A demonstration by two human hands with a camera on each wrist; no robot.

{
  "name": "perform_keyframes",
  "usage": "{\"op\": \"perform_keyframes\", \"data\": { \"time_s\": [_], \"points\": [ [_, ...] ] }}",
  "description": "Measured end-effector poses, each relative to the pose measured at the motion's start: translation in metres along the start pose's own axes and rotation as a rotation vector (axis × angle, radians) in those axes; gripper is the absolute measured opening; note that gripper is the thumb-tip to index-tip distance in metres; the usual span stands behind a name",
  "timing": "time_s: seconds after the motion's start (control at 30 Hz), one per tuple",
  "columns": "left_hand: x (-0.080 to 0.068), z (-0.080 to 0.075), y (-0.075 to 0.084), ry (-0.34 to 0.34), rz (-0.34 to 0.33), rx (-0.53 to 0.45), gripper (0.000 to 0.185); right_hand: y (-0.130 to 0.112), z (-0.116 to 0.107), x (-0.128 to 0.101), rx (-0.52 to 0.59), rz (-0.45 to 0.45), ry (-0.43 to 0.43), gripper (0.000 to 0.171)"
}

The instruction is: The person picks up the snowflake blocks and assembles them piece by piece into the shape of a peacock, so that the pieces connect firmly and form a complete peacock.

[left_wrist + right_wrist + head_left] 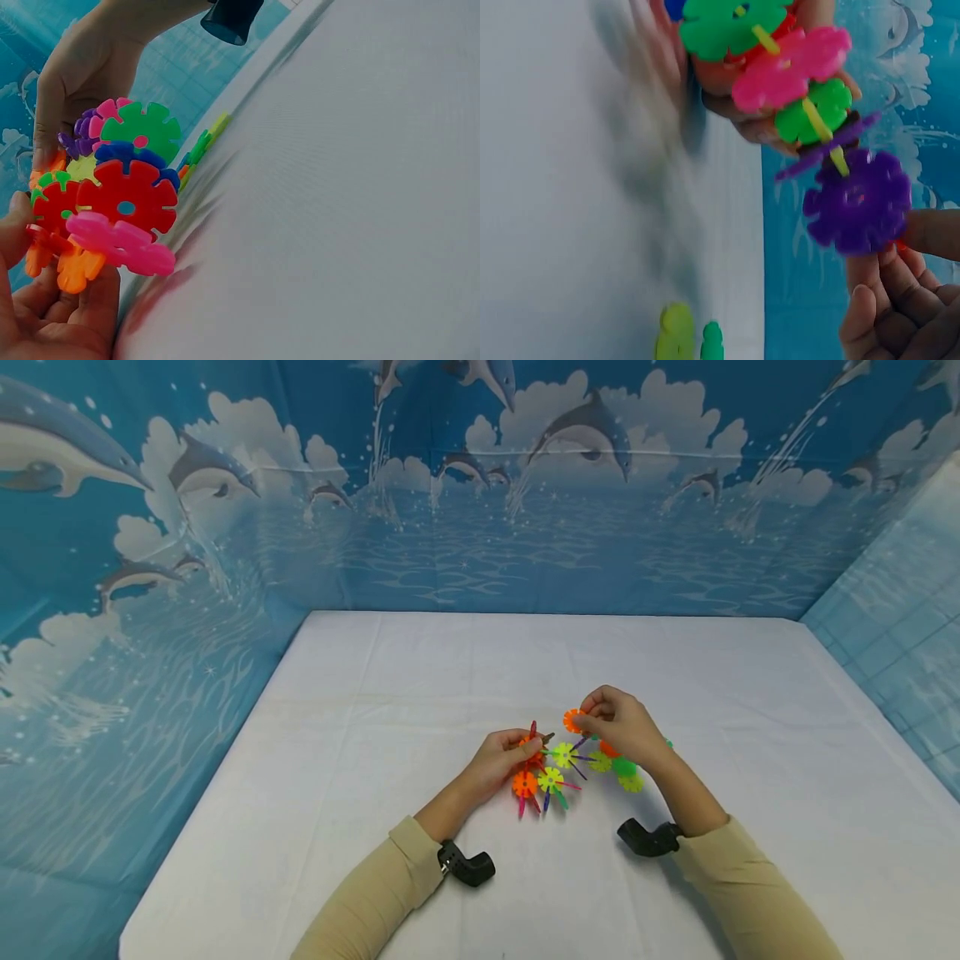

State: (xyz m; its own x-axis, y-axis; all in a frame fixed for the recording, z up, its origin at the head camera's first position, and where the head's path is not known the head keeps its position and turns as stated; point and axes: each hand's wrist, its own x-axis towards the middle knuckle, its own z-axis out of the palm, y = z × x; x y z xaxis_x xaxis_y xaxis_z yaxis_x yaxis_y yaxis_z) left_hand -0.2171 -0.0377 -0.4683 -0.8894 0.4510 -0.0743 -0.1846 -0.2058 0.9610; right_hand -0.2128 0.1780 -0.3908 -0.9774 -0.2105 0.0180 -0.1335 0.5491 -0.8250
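While both hands worked at the middle of the frame, these were the risks, view by view.

Head view, grasp: the left hand (504,762) was curled round one end of the cluster of snowflake discs (551,770), just above the white worktop (450,677); the right hand (621,725) pinched an orange disc (573,721) at the cluster's upper right.
Head view, risk: I judged that a push at the wrong angle could miss the slot and pop neighbouring discs apart.
Head view, loose pieces: several discs (621,770) lay on the worktop under the right wrist; a sweep of that arm could scatter them.

Left wrist view, grip: fingers (67,315) at lower left cupped the orange and pink discs, with the red disc (126,204) above them; the hold was only at one edge, so the far end could sag or twist.

Right wrist view, weak link: the purple disc (859,201) hung on a thin yellow-green one (819,124), a joint likely to slip under sideways force.
Right wrist view, strays: the green pieces (690,341) at the bottom edge sat near the worktop's rim and could be knocked off.
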Motion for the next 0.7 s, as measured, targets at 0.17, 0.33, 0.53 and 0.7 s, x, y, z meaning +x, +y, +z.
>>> {"op": "perform_keyframes", "data": {
  "time_s": [0.17, 0.33, 0.53, 0.7],
  "points": [
    [0.0, 0.0, 0.001, -0.015, 0.005, -0.001, 0.032, -0.004, 0.01, 0.003, 0.024, 0.016, -0.036, 0.023],
    [0.0, -0.001, 0.0, -0.037, 0.013, 0.018, 0.033, -0.004, 0.016, 0.004, 0.0, 0.031, -0.049, 0.022],
    [-0.002, -0.003, 0.001, -0.035, 0.035, 0.082, 0.031, -0.007, 0.024, 0.001, -0.024, 0.003, -0.004, 0.018],
    [-0.002, -0.002, 0.001, -0.022, 0.036, 0.104, 0.03, -0.006, 0.029, -0.001, -0.029, -0.036, 0.029, 0.012]
  ]
}}
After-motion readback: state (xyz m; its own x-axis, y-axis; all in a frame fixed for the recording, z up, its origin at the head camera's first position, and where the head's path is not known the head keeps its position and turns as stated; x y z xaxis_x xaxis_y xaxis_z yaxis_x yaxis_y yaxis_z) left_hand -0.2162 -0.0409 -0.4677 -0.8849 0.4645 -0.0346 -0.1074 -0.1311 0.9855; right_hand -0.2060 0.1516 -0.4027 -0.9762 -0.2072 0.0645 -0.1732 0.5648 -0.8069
